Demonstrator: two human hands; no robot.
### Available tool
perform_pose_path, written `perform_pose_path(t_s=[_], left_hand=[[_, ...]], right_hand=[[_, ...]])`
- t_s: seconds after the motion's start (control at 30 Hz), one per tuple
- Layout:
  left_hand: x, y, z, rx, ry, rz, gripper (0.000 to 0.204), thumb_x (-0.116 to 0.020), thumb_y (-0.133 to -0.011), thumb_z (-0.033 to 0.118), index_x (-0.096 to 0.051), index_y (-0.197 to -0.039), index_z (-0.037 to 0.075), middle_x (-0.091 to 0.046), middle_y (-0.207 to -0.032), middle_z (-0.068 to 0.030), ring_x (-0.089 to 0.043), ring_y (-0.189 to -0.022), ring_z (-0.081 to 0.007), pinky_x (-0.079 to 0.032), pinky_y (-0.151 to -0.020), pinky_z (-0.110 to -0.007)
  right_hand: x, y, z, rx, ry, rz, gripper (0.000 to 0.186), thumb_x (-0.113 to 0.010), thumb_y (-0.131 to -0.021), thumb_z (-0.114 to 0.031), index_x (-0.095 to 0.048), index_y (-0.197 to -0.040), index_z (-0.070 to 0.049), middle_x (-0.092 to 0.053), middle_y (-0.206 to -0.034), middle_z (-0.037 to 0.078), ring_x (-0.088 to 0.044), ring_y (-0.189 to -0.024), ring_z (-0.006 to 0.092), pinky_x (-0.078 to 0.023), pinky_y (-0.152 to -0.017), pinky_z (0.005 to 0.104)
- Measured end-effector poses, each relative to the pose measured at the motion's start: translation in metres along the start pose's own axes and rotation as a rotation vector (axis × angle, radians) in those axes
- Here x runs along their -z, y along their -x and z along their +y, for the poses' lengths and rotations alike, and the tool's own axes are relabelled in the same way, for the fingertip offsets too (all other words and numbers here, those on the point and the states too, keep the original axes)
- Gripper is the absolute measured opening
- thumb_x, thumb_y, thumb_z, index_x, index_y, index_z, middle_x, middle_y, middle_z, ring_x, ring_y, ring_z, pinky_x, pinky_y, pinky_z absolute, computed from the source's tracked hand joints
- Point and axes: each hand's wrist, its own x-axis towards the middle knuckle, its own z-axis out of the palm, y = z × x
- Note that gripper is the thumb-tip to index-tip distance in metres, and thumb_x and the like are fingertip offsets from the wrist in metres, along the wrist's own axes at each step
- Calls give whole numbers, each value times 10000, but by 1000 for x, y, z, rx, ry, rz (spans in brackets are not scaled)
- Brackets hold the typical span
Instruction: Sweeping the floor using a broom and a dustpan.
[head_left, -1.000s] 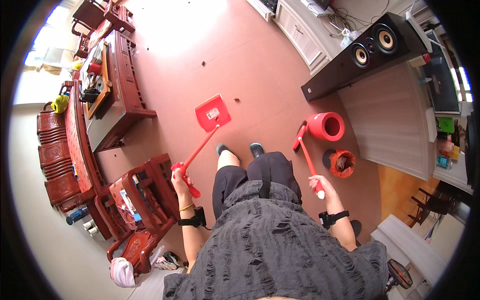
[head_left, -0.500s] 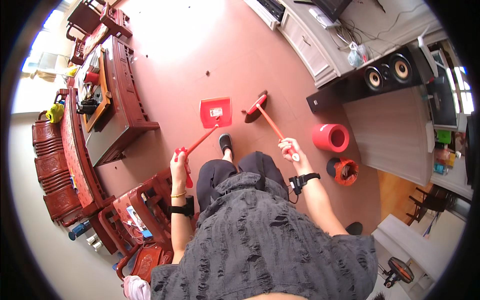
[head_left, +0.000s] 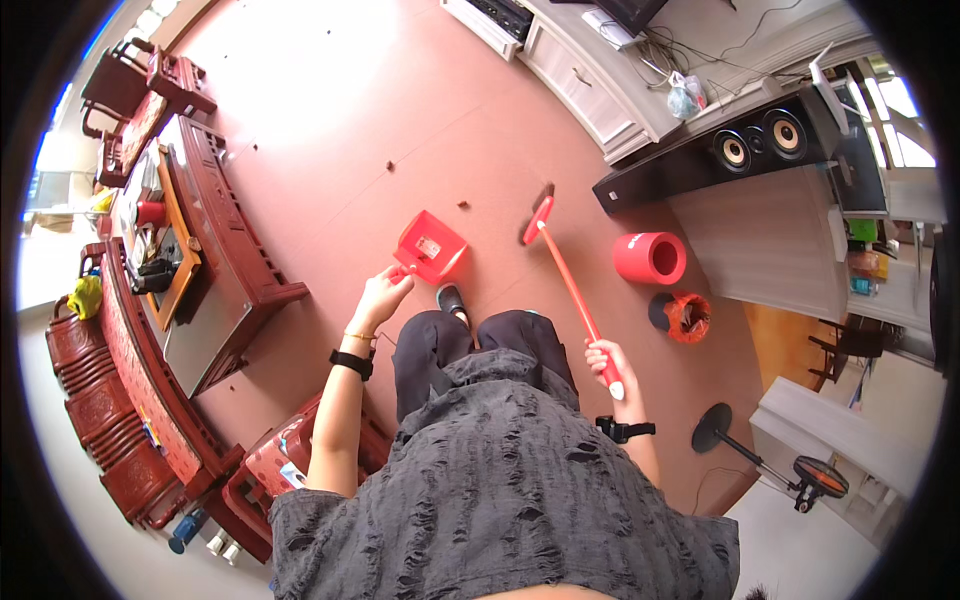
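My left hand (head_left: 386, 294) is closed on the dustpan's handle, most of which is hidden from view. The red dustpan (head_left: 450, 262) is just beyond it, in front of my feet, with a pale label inside its pan. My right hand (head_left: 606, 360) grips the upper end of a red-handled broom (head_left: 568, 285). Its red head with dark bristles rests on the floor, to the right of the dustpan and apart from it. Between the two lies a small brown scrap (head_left: 463, 205), and another brown scrap (head_left: 389, 166) sits farther off.
A red cylinder (head_left: 640, 258) and a bin with an orange liner (head_left: 688, 318) stand to the right. Behind them run a long black speaker (head_left: 690, 172) and a pale cabinet (head_left: 585, 85). A carved wooden table (head_left: 225, 270) and bench (head_left: 120, 400) line the left; a fan (head_left: 818, 478) is at lower right.
The dustpan has tilted and turned, and my left hand has come forward and right, nearer its pan. My right hand has drawn back while the broom head has shifted slightly right.
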Motion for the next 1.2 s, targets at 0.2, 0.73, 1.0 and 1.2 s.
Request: perform_pose_path(t_s=[0.2, 0.73, 1.0, 1.2], left_hand=[[4, -44, -30, -22, -39, -46, 408, -532, -762, 386, -591, -916, 12, -597, -711, -159, -596, -633, -240, -467, -607, -325], [26, -58, -26, 143, 97, -47, 500, -549, -755, 478, -643, -975, 39, -588, -632, -84, -556, -531, -137, -459, -508, -281], [37, -56, -40, 195, 107, -49, 528, -549, -757, 491, -619, -1011, 34, -573, -630, -66, -535, -541, -116, -447, -487, -263], [36, -54, -29, 189, 134, -25, 460, -533, -786, 481, -622, -891, 42, -525, -590, -43, -495, -512, -105, -401, -437, -257]], right_hand=[[10, 7, 25, 126, 243, 290, 60, -492, -785, -34, -442, -818, -29, -403, -570, -23, -404, -434, 45, -369, -378, 166], [-86, -82, 8, -133, 113, -2, 120, -497, -792, -15, -426, -879, 28, -450, -620, -8, -451, -464, 52, -409, -410, 151], [-157, -111, -63, 7, 819, 107, 181, -520, -804, -57, -481, -965, 17, -468, -621, -8, -454, -477, 47, -402, -414, 168], [-214, -172, -74, 371, 1557, 313, 435, -521, -745, -65, -431, -1164, 15, -490, -579, 47, -485, -440, 142, -430, -383, 274]])
